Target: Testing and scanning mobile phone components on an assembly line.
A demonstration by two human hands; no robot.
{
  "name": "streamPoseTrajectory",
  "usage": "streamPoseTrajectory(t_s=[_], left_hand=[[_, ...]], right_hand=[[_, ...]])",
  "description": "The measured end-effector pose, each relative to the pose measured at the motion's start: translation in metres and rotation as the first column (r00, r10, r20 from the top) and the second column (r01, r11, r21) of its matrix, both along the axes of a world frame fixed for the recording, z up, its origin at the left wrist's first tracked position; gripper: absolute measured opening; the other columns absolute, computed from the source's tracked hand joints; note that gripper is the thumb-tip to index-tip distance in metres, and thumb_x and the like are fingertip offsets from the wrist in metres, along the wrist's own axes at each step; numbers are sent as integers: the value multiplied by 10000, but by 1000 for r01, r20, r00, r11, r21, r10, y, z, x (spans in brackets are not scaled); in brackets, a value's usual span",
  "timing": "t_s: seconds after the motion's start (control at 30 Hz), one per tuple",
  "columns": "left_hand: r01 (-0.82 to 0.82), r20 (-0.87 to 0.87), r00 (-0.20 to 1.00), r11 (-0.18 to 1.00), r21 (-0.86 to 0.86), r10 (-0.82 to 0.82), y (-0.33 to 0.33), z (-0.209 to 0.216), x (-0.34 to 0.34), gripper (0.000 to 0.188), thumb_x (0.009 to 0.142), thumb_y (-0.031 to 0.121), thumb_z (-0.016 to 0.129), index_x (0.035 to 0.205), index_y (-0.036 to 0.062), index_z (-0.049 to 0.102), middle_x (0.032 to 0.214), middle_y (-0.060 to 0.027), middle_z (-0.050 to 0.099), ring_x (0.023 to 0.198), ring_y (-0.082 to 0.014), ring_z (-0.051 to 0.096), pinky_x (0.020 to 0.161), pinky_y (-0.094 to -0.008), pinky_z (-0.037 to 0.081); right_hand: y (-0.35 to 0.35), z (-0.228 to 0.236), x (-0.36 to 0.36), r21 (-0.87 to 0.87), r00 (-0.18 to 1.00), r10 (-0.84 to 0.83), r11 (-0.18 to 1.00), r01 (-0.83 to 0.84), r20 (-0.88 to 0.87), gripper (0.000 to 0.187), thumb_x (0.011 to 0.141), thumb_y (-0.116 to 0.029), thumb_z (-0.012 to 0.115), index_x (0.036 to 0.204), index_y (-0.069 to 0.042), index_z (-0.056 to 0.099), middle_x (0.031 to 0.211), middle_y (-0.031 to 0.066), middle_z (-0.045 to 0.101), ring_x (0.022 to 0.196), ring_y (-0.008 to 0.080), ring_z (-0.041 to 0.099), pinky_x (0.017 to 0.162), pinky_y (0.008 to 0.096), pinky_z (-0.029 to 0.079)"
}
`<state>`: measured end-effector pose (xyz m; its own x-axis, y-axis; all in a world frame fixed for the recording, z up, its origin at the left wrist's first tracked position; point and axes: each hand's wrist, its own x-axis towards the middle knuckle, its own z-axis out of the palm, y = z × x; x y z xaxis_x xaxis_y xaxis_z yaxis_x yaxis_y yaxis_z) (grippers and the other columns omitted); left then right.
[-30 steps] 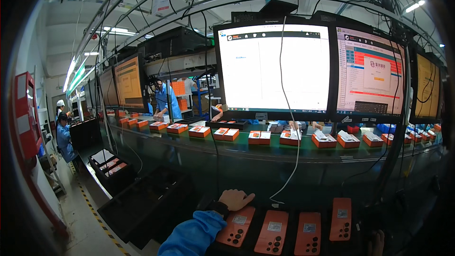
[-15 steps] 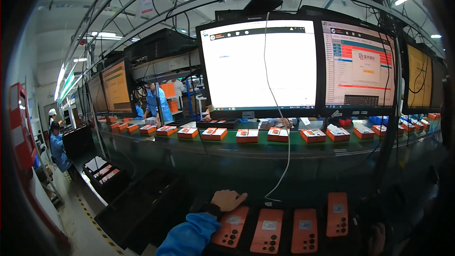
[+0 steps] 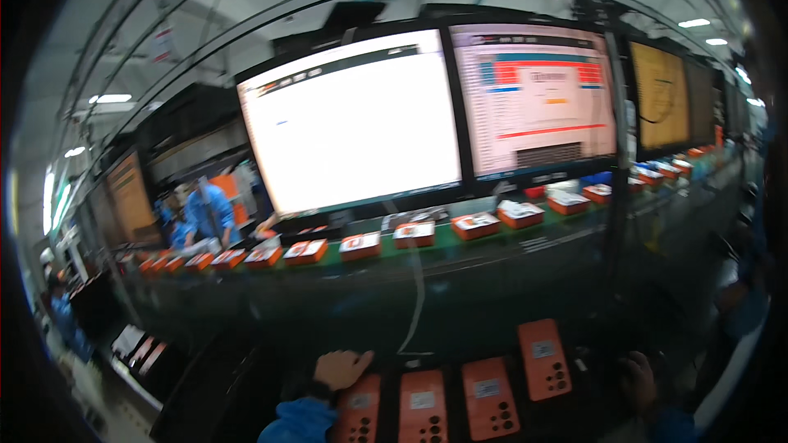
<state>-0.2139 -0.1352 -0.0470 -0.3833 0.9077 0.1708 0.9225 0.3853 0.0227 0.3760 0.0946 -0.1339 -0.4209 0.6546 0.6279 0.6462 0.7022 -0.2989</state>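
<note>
Four orange-red phones lie face down in the dark foreground, each with a pale label and dark camera rings. My left hand (image 3: 342, 367), in a blue sleeve, rests at the upper end of the leftmost phone (image 3: 358, 412); its thumb points right and it seems to hold nothing. Beside that phone lie a second phone (image 3: 422, 417) and a third phone (image 3: 491, 410). The rightmost phone (image 3: 544, 365) sits a little farther out. To the right of it, my right hand (image 3: 639, 377) is dim and blurred, its fingers hard to make out.
A row of open orange-and-white boxes (image 3: 359, 244) runs along the green bench behind. Above stand a bright monitor (image 3: 361, 127) and a second monitor (image 3: 538, 98). A white cable (image 3: 420, 291) hangs toward the phones. A black tray (image 3: 209, 385) lies left. A co-worker in blue (image 3: 209, 212) stands beyond.
The whole view has tilted and turned to the right, so the monitors, boxes and phones appear farther left. My left hand stays at the leftmost phone. More of a blue sleeve shows at the right.
</note>
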Motion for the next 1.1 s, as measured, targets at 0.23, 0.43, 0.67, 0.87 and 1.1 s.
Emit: streamPoseTrajectory(t_s=[0.23, 0.43, 0.67, 0.87, 1.1], left_hand=[[2, -35, 999, 1000, -25, -3, -9, -13, -17, 357, 965, 442, 388, 1050, 216, 651, 885, -150, 689, 750, -402, 656, 669, -524, 513], [39, -62, 997, 991, -128, -48, 1, -28, -47, 355, 989, 287, 380, 1261, 139, 555, 1034, -182, 649, 913, -401, 611, 753, -502, 484], [-21, -51, 999, 995, -100, 15, 2, -33, -47, 326, 975, 221, 394, 1245, 141, 559, 962, -183, 657, 847, -410, 613, 723, -517, 480], [30, -34, 999, 999, -20, -30, -2, -26, -37, 328, 987, 285, 383, 1130, 102, 614, 961, -198, 653, 852, -424, 602, 719, -527, 467], [-11, 25, 1000, 1000, 9, 11, 0, -24, -33, 341, 986, 303, 382, 1081, 89, 630, 962, -202, 652, 872, -424, 598, 731, -525, 464]], right_hand=[[-3, 4, 0, -111, 997, 34, 993, -41, -65, 447, 727, -28, 623, 1171, -82, 602, 1252, 175, 523, 1161, 368, 533, 959, 414, 475], [3, 2, 6, -178, 999, 31, 983, -33, -15, 423, 789, -138, 618, 1211, -128, 591, 1306, 185, 491, 1175, 370, 522, 970, 418, 474], [6, 0, 10, -168, 999, 41, 985, -44, -19, 457, 787, -182, 653, 1236, -150, 582, 1327, 189, 490, 1199, 368, 507, 989, 424, 459], [4, 5, 9, -202, 999, 35, 979, -37, -17, 475, 785, -197, 668, 1250, -163, 577, 1342, 192, 482, 1205, 371, 505, 991, 422, 458], [1, 9, 7, -208, 997, 61, 976, -67, -37, 478, 776, -163, 673, 1244, -160, 574, 1329, 195, 477, 1205, 381, 499, 995, 428, 449]])
